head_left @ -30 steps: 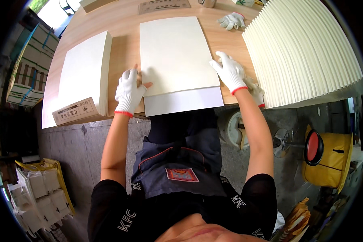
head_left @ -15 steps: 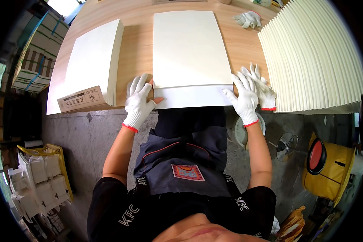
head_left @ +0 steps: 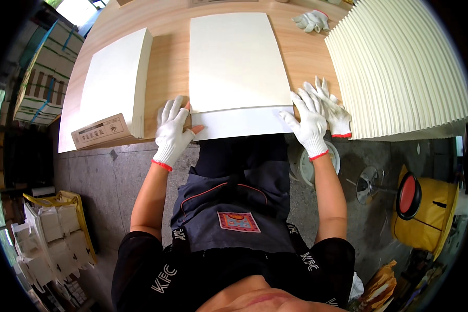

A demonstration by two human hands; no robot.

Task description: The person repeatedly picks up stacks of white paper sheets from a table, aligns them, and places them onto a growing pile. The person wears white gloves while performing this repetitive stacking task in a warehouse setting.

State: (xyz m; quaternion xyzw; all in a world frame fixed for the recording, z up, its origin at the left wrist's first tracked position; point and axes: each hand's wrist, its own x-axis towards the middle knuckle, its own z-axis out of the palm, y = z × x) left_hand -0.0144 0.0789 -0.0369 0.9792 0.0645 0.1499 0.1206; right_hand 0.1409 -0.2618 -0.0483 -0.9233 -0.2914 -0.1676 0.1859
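Observation:
A cream sheet or board (head_left: 239, 62) lies flat on the table in front of me, and a white sheet (head_left: 239, 124) shows from under its near edge. My left hand (head_left: 172, 132), in a white knit glove with bare thumb and index fingertips, rests open at the left edge, its thumb reaching over the white sheet's corner. At the right edge my right hand (head_left: 309, 122), also gloved, lies open with fingers spread and its thumb on the white sheet. A loose white glove (head_left: 338, 117) with a red cuff lies just beside it. Neither hand grips anything.
To the left stands a stack of white sheets (head_left: 114, 73) with a brown printed strip (head_left: 101, 131) at its near end. A tall stack of cream layers (head_left: 395, 78) fills the right. Another glove (head_left: 312, 22) lies farther back. A red-topped stool (head_left: 409, 196) stands on the floor.
The whole view has shifted slightly, moving the table things a little leftward in the picture. Both hands stay open at the same edges of the sheets.

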